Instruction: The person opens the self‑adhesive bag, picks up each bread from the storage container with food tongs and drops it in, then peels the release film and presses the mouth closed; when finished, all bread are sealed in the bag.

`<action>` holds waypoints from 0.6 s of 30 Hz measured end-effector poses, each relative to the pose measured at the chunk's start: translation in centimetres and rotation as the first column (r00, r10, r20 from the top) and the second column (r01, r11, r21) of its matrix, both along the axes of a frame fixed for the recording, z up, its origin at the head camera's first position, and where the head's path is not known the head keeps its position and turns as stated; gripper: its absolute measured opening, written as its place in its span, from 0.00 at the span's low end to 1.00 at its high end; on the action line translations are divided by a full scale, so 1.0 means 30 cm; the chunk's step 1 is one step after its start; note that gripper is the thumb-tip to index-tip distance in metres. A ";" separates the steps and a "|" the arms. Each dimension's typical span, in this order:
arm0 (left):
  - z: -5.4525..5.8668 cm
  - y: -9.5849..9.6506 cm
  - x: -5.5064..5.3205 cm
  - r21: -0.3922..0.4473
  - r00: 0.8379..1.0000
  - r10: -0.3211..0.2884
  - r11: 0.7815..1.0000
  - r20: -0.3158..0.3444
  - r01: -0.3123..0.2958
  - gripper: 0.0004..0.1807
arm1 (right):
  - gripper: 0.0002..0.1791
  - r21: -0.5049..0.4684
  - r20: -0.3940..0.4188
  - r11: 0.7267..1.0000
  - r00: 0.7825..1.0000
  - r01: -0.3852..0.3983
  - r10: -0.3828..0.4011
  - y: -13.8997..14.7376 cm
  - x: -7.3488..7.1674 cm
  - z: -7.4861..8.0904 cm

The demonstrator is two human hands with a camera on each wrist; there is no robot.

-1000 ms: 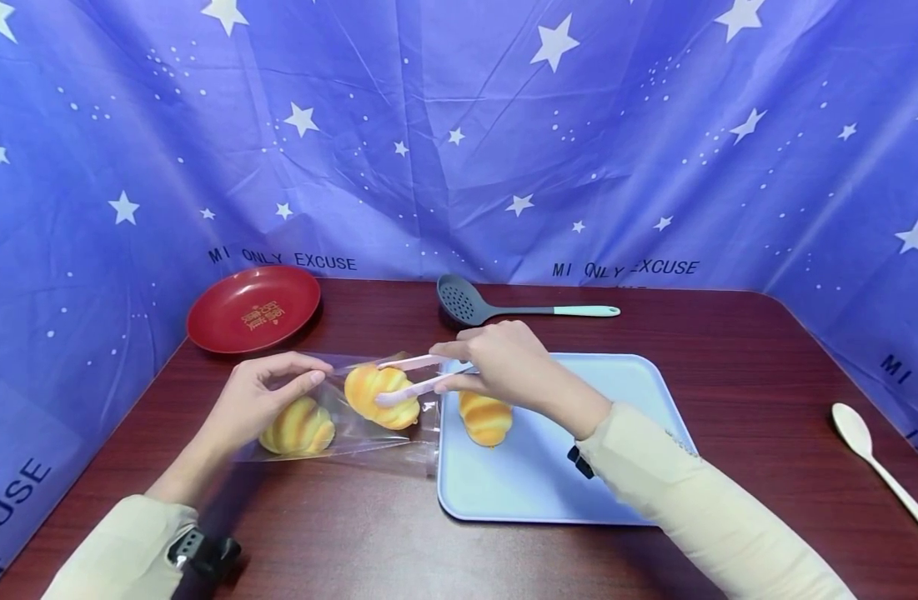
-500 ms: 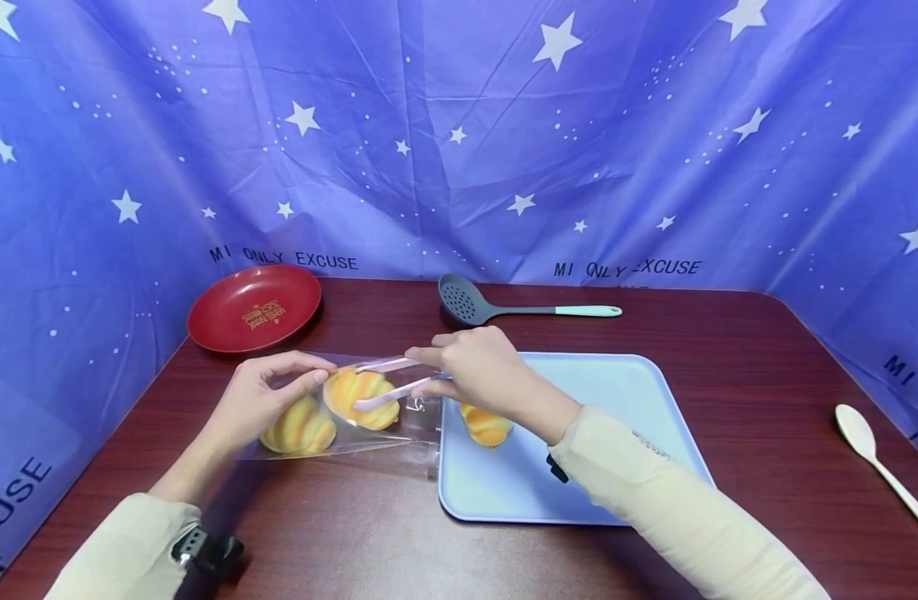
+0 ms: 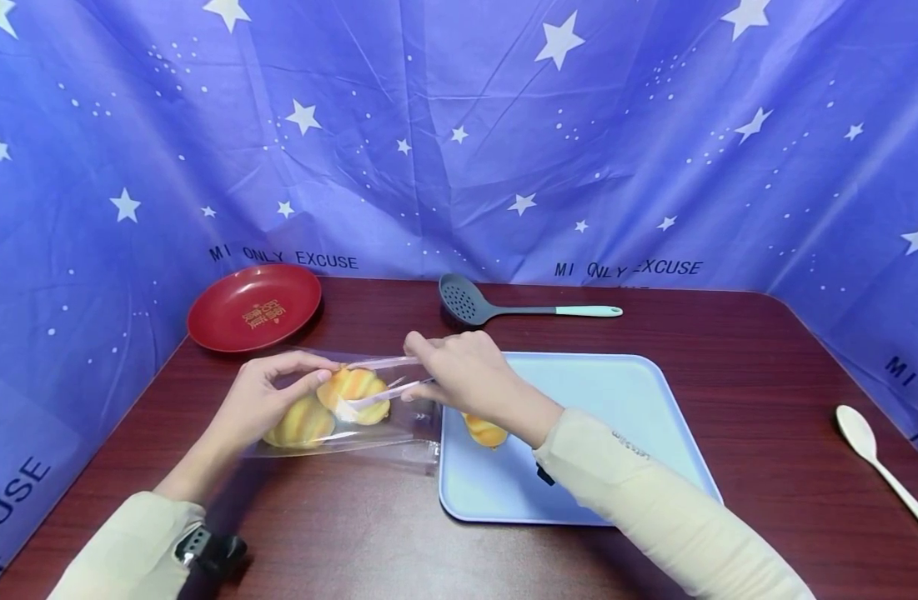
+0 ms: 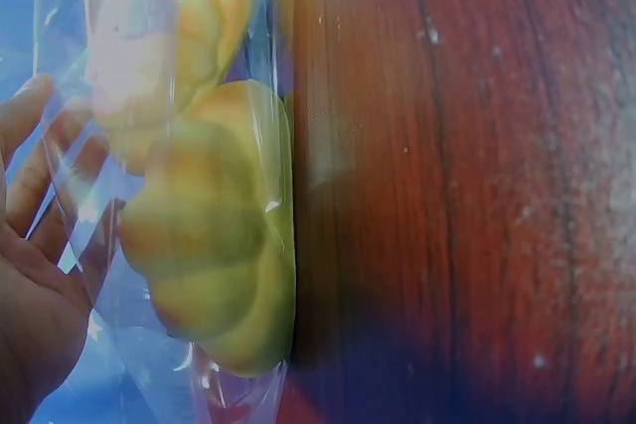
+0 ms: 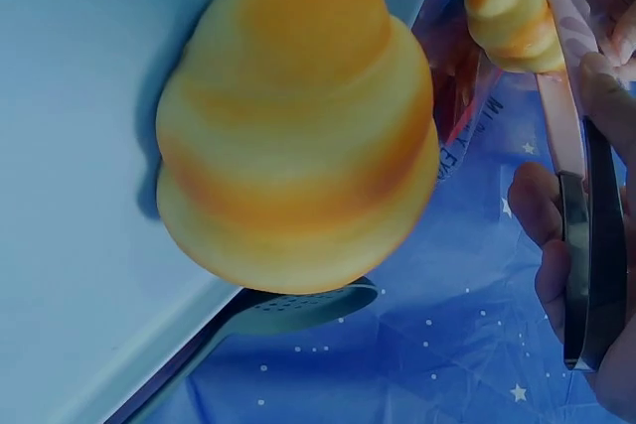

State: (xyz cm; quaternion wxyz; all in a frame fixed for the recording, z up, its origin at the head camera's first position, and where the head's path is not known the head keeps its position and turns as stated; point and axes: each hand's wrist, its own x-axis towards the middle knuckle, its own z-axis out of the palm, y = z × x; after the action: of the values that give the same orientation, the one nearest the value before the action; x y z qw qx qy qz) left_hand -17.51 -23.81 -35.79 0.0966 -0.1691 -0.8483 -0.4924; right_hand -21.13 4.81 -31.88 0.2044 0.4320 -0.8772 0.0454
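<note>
My left hand [image 3: 267, 396] pinches the upper edge of a clear plastic bag [image 3: 409, 433] between thumb and forefinger. Deep inside lies one toy bread roll [image 3: 299, 423], yellow with brown bands. A second roll [image 3: 370, 385] is beside it in the bag, between the pale pink tips of tongs [image 3: 389, 392]. My right hand [image 3: 469, 373] grips these tongs by their dark handles [image 5: 586, 255]. A third roll [image 5: 298, 136] sits on the blue tray [image 3: 631, 400], partly covered by my right hand in the head view. The left wrist view shows both bagged rolls touching or overlapping.
The bag's mouth meets the tray's left edge. Behind stand a red plate [image 3: 252, 308] at the back left and a dark slotted ladle [image 3: 466, 300] with a mint handle. A cream spoon [image 3: 858, 433] lies far right. A starry blue cloth [image 3: 459, 183] hangs behind the table.
My right hand has moved left, carrying the tongs and the second roll deeper into the bag, up against the first roll. My left hand has stayed nearly still on the bag.
</note>
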 end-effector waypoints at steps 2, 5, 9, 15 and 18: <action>-0.001 0.000 0.000 -0.013 1.000 0.006 1.000 0.001 -0.006 0.09 | 0.30 -0.014 0.012 1.000 1.000 0.002 -0.002 -0.001 -0.001 0.000; 0.001 0.002 0.000 -0.028 1.000 0.014 0.999 -0.010 -0.015 0.09 | 0.31 -0.020 0.019 1.000 1.000 -0.003 0.003 -0.002 -0.006 0.000; 0.005 0.006 0.003 -0.042 0.999 0.019 0.999 -0.028 -0.020 0.09 | 0.32 -0.020 0.033 1.000 0.999 -0.004 0.004 -0.007 -0.016 -0.002; 0.009 0.009 0.007 -0.046 0.999 0.029 0.998 -0.018 -0.030 0.09 | 0.30 -0.021 0.109 0.999 0.994 0.030 -0.028 0.001 -0.021 0.001; 0.009 0.008 0.006 -0.050 0.999 0.040 0.998 0.000 -0.040 0.08 | 0.29 -0.013 0.150 0.999 0.988 0.049 -0.047 0.006 -0.019 0.005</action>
State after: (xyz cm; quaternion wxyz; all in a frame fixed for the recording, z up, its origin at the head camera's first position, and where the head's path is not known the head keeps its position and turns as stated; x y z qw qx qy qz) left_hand -17.32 -23.56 -35.54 0.1015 -0.1542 -0.8636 -0.4691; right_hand -21.68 4.99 -31.71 0.1427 0.4045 -0.8998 0.0799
